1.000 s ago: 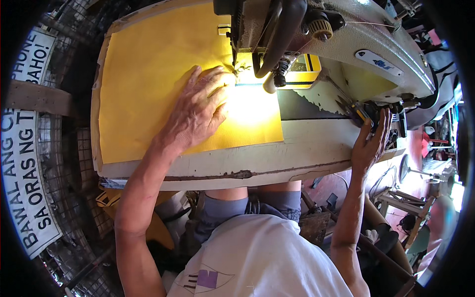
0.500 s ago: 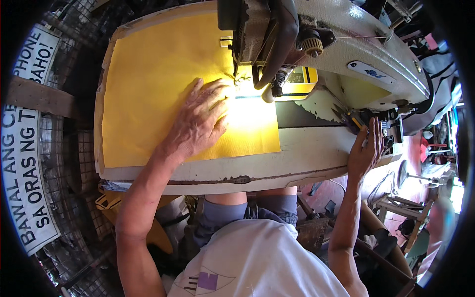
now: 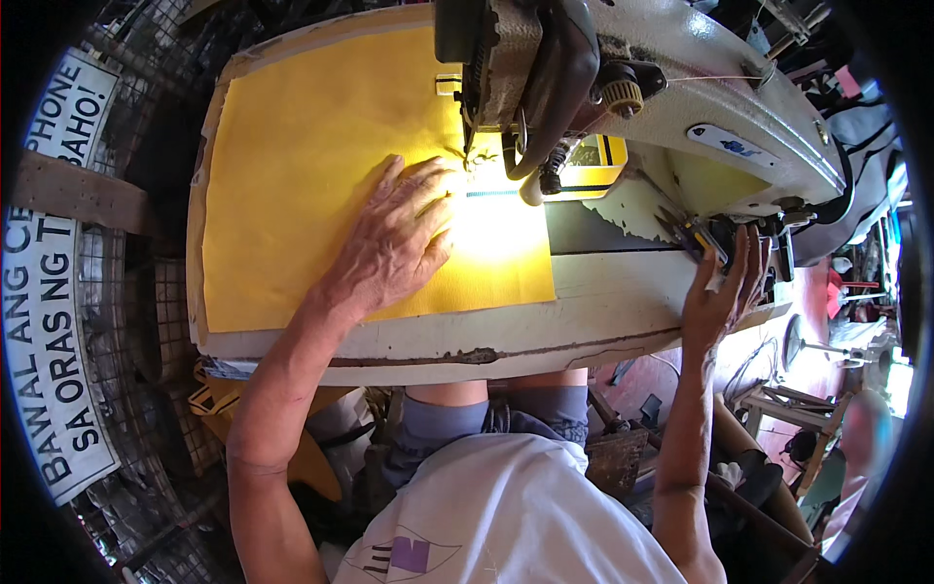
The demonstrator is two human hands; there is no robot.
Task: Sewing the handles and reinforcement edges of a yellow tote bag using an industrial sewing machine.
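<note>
My left hand (image 3: 394, 243) rests on a large yellow sheet (image 3: 282, 195), fingers apart and flat, just left of the presser foot and needle area (image 3: 467, 156) of the grey sewing machine (image 3: 700, 78). A bright lamp glare falls on the sheet beside my fingertips, washing out detail there. A small yellow framed piece (image 3: 593, 180) lies behind the machine's lower parts. My right hand (image 3: 725, 282) is at the machine bed's right end, fingers extended beside small cutting tools (image 3: 691, 229) and dark fittings; whether the fingertips touch them is unclear.
The worn pale worktable edge (image 3: 418, 360) crosses above my lap. Metal mesh with white signs (image 3: 53, 350) stands at the left, crossed by a wooden bar (image 3: 83, 195). At the right are a wooden stool (image 3: 788, 409), a standing fan (image 3: 808, 346), cables and assorted clutter.
The whole scene sits slightly lower in the picture than a second ago. Both hands stay at almost the same places on the machine and sheet, the right fingers shifting very slightly.
</note>
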